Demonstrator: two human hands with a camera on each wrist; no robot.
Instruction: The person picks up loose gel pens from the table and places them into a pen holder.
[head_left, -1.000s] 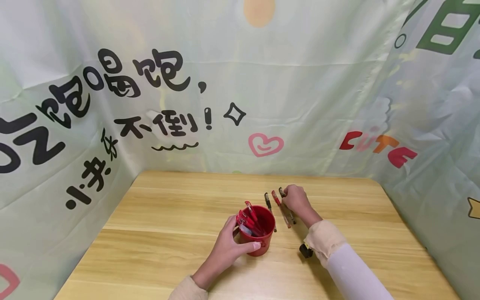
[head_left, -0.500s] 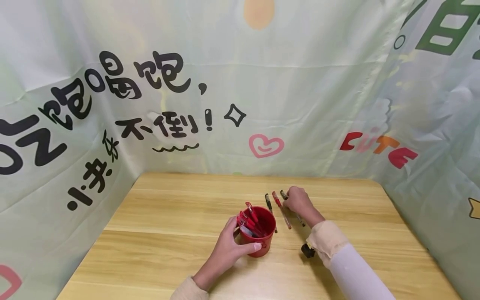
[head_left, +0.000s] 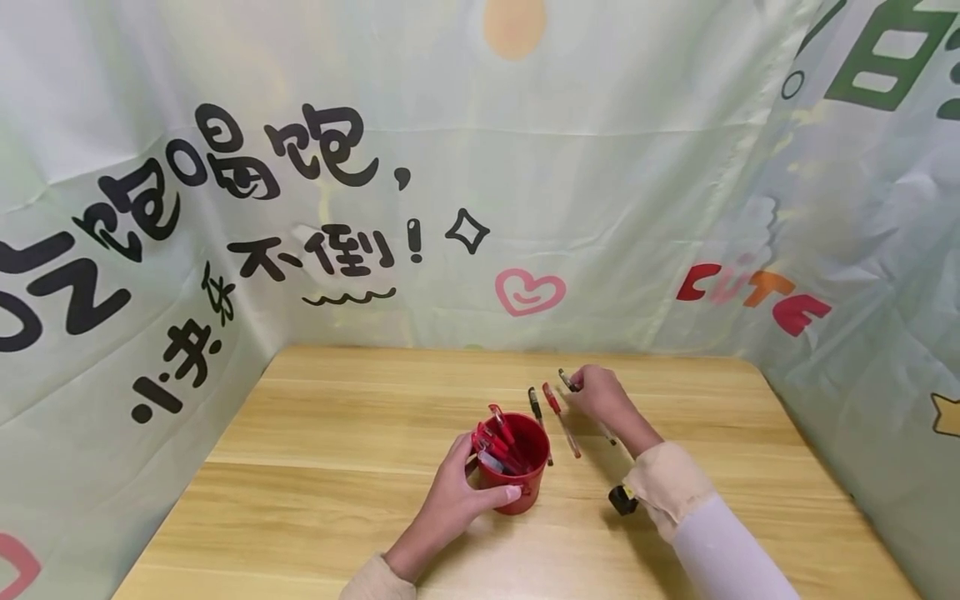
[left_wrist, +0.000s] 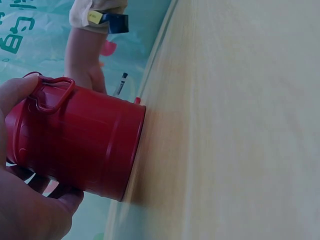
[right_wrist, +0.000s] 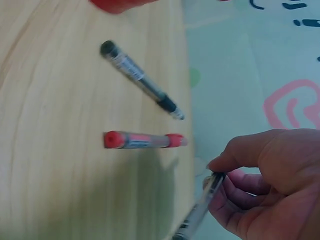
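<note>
A right hand pinches a black pen, now swung farther from the red pen and seemingly off the bench, its pickup apparently underway; the left hand grips a red cup.

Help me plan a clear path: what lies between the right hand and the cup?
A red pen lies nearer the right hand, a black pen nearer the cup; the head and right wrist views show both.
</note>
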